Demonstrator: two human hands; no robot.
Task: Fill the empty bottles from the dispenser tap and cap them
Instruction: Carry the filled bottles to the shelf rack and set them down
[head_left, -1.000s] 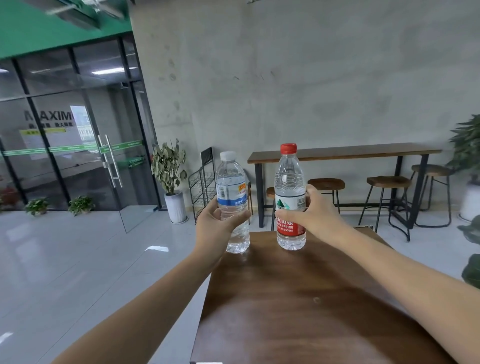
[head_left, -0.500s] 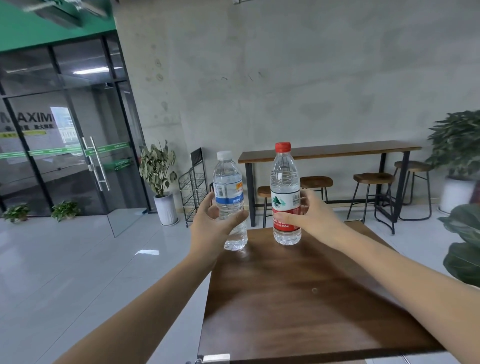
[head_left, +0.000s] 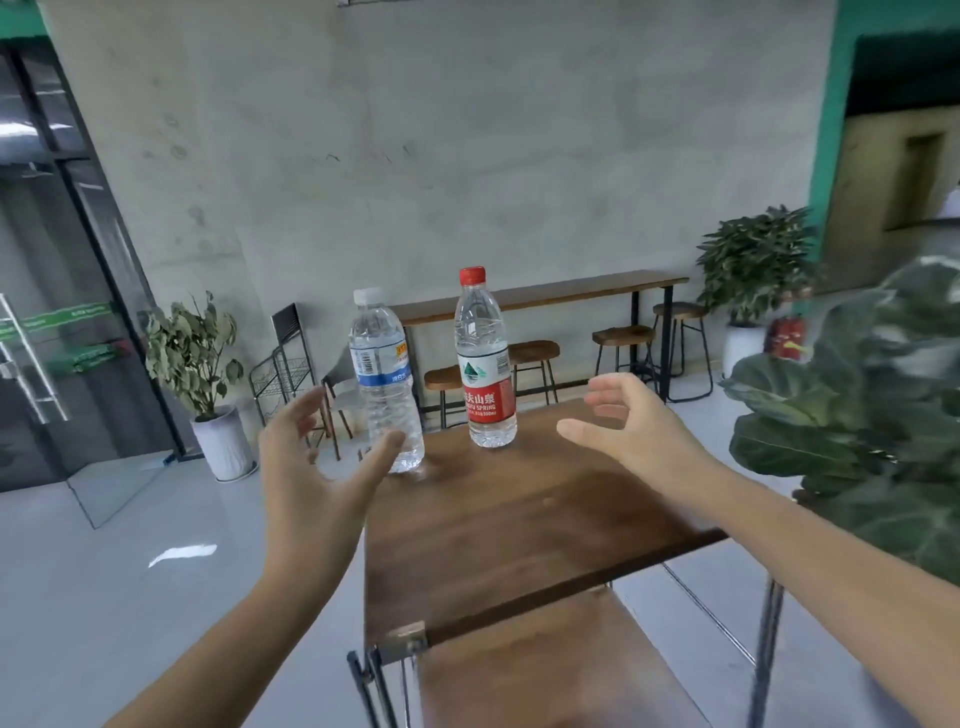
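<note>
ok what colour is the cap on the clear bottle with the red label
Red; the red cap on the clear plastic red-labelled bottle shows in the head view.

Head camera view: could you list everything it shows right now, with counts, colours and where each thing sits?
white-capped bottle: 1, clear, blue band, far left of the table, upright
red-capped bottle: 1, clear, red label, to its right, upright
table: 1, dark wood, centre
bar counter: 1, wood, by the wall
stools: several, wood tops, under the counter
potted plants: 2 in white pots, plus big leaves at right
wire rack: 1, black, left of the counter
left hand: open, beside the white-capped bottle
right hand: open, right of the red-capped bottle
</note>
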